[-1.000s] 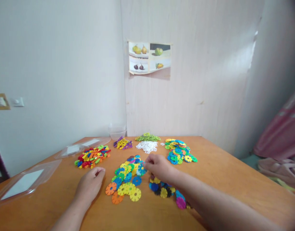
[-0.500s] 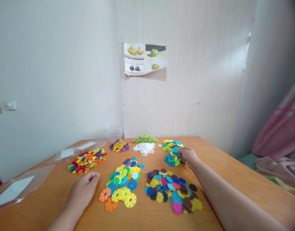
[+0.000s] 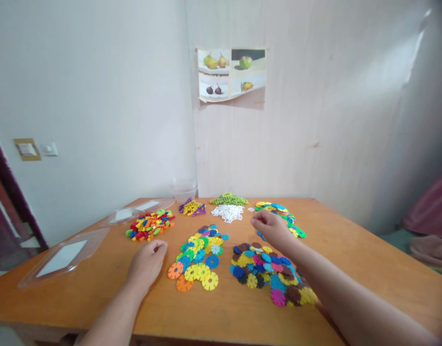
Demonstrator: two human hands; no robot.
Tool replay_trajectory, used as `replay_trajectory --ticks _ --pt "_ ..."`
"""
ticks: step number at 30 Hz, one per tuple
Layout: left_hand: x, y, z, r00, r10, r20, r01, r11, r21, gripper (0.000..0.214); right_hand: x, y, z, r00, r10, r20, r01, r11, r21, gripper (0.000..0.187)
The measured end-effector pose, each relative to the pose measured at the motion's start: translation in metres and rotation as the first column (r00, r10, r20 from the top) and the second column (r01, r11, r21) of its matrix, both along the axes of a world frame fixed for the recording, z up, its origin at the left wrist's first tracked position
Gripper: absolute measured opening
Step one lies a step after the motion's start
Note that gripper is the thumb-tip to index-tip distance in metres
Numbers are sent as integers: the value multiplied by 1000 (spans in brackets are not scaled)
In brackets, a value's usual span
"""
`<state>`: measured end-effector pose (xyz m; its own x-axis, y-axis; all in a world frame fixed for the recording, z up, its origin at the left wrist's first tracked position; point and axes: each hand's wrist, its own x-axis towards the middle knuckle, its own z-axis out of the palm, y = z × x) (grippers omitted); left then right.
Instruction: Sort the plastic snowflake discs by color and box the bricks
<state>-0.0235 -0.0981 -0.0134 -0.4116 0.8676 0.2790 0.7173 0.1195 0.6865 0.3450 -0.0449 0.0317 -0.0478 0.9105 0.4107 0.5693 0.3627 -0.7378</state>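
My left hand [image 3: 149, 262] rests curled on the table, beside a pile of flower-shaped plastic discs [image 3: 199, 272] in yellow, green, blue and orange. Its fingers are closed, and their inside is hidden. My right hand [image 3: 273, 228] is held closed at the left side of the far-right disc pile [image 3: 290, 221], hiding part of it. Thumb and fingertips are pinched together; I cannot make out whether anything is between them. Below my right forearm lies another disc pile [image 3: 259, 281] with brown, black, yellow, blue and pink pieces.
Red, orange and yellow blocks [image 3: 151, 225] lie at left. Farther back are purple and yellow pieces [image 3: 192, 207], white pieces [image 3: 227, 212], green pieces [image 3: 228, 199] and a clear bowl [image 3: 184, 190]. Clear plastic lids [image 3: 94, 238] with white labels line the left edge.
My right hand has moved left from the far-right disc pile, uncovering some green discs. My left hand stays closed in nearly the same place. The camera view has turned slightly left and down.
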Motion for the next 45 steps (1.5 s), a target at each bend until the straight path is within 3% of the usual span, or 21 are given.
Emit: replay_trajectory --ticks 3,6,11,14,21,27,32,35,39,42,45 --pt "0 0 -3 1000 -5 -7 6 1000 21 32 -37 -37 7 959 222 177 -210 974 -81 17" --pt "-1 1 -5 1000 0 -12 0 1000 28 32 -66 -70 8 856 314 412 -300 949 -101 18" --pt "1 -1 -4 1000 -12 -5 12 999 41 32 -95 -96 7 705 286 649 -203 958 -202 40" --pt "2 -2 -1 1000 -16 8 16 999 42 32 -103 -93 6 681 299 668 -154 951 -269 47" --pt "-7 5 -4 1000 -9 -1 9 1000 3 31 -106 -79 11 706 337 622 -121 924 -363 44" --pt "-8 7 -6 1000 -15 -9 15 1000 27 31 -109 -76 -1 766 309 563 -149 938 -312 42" --pt "-9 5 -6 1000 -19 -7 19 1000 19 32 -107 -61 -21 874 284 394 -194 948 -253 31" --pt "-11 6 -8 1000 -29 -4 29 999 17 33 -101 -52 -23 914 265 306 -209 957 -203 20" --pt "-10 6 -7 1000 -11 9 11 1000 12 32 -80 -35 -15 970 207 130 -181 965 -188 11" --pt "-7 4 -4 1000 -2 26 2 1000 7 31 -50 -11 -11 992 112 -52 -119 978 -169 8" --pt "-5 3 -2 1000 -1 30 1 1000 -5 31 -6 18 -11 977 -118 -176 93 985 -146 10"
